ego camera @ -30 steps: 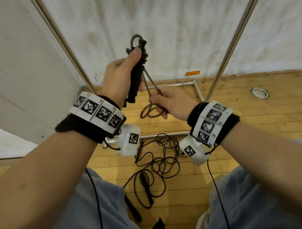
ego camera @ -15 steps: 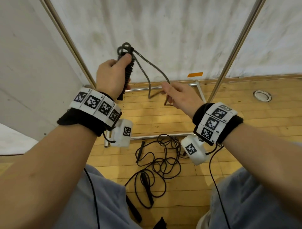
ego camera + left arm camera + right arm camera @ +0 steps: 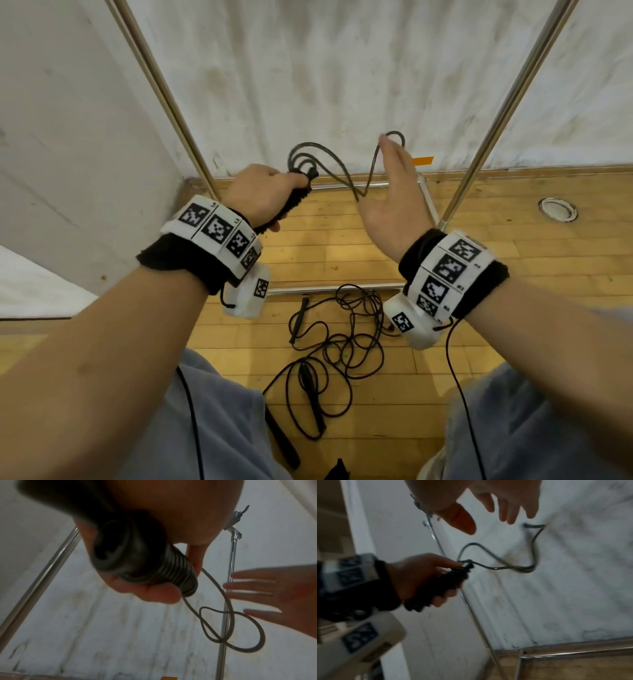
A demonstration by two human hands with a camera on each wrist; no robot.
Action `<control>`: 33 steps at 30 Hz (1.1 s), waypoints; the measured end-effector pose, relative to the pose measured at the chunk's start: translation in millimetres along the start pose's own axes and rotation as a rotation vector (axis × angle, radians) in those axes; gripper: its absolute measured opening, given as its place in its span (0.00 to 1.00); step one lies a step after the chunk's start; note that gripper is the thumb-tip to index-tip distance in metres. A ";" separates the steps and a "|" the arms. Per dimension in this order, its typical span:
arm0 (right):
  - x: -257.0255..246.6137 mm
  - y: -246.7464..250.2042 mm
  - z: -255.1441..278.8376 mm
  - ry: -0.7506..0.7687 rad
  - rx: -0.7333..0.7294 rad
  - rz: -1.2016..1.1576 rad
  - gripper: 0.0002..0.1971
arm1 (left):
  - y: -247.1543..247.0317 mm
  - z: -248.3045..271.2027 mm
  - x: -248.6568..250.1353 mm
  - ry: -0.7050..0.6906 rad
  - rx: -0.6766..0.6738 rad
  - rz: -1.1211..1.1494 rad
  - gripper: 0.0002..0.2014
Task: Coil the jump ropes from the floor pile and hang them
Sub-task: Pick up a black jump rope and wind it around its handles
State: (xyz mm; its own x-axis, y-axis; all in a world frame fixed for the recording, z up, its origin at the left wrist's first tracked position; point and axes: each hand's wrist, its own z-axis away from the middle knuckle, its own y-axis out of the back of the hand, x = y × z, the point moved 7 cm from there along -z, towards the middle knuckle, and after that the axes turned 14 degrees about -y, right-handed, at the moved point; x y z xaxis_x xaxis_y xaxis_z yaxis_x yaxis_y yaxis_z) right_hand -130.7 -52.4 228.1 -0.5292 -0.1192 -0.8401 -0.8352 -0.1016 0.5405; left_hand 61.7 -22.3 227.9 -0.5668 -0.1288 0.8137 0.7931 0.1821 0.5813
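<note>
My left hand (image 3: pixel 263 195) is wrapped tight around the ribbed black handle (image 3: pixel 144 563) of one jump rope, thumb up near its top end, where the cord comes out. From there the grey cord (image 3: pixel 339 171) springs up in a couple of small loops, dips between my hands and rises to a bend at the fingertips of my right hand (image 3: pixel 394 198). That right grip is flat and spread, fingers straight; the left wrist view shows them fanned out holding nothing, and whether the cord touches them or just passes beside them I cannot tell.

The cord looks thin, light and springy: it holds kinks and wants to jump back into its own curls, so I judge it will not lie in neat turns unless I pinch each loop. The ribbed handle gives a sure hold; the smooth cord will likely slide through loose fingers. I would take the cord near that high bend and lay turns back against the handle.

The rest of the ropes lie in a black tangle on the wooden floor (image 3: pixel 479 291), the floor pile (image 3: pixel 346 346), between my knees and just in front of the metal rack (image 3: pixel 493 126), still to be coiled.
</note>
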 end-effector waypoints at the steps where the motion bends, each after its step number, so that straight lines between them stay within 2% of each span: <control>1: -8.3 -5.1 7.0 0.046 -0.053 -0.031 0.41 | -4.5 0.5 0.7 -0.002 -0.029 -0.015 0.19; 4: -9.0 -16.7 10.3 0.045 -0.204 -0.033 0.44 | -13.0 2.2 6.1 -0.054 -0.099 -0.091 0.17; 7: -1.6 -15.3 -2.3 -0.002 -0.283 -0.010 0.40 | -20.1 5.4 14.5 -0.163 -0.204 -0.206 0.16; 10: 2.5 -15.8 -7.9 0.000 -0.356 0.075 0.25 | -28.8 10.2 20.9 -0.267 -0.320 -0.276 0.15; 12: 3.6 -14.1 -8.0 0.012 -0.392 0.044 0.17 | -32.2 11.5 23.4 -0.317 -0.364 -0.344 0.16; 15: 8.7 -6.1 -14.7 -0.086 -0.437 -0.134 0.20 | -33.8 13.5 24.5 -0.354 -0.399 -0.406 0.16; 17: 9.9 1.9 -21.0 -0.147 -0.453 -0.252 0.25 | -40.0 19.3 28.6 -0.375 -0.452 -0.352 0.13; 18: 9.1 4.0 -22.8 -0.162 -0.465 -0.316 0.22 | -43.9 22.9 33.2 -0.395 -0.471 -0.288 0.11; 22: 11.7 -2.4 -22.2 -0.212 -0.484 -0.490 0.14 | -45.9 31.4 58.3 -0.471 -0.390 0.083 0.08; 26: 10.0 -20.2 -13.6 -0.250 -0.511 -0.614 0.13 | -40.5 29.6 67.6 -0.477 -0.257 0.274 0.14; 30: 5.6 -26.6 -4.8 -0.187 -0.460 -0.520 0.16 | -38.6 20.6 59.4 -0.366 -0.115 0.400 0.20; 33: 0.0 -23.6 -3.0 -0.156 -0.364 -0.375 0.17 | -43.5 16.8 54.9 -0.284 -0.094 0.476 0.19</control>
State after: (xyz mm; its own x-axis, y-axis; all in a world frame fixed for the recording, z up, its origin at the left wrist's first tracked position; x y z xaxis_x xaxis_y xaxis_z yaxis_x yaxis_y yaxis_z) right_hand -110.5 -53.0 215.4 -0.2439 0.1365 -0.9601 -0.8798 -0.4476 0.1599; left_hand -7.7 -21.0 247.3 -0.1692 0.2165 0.9615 0.9851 0.0665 0.1584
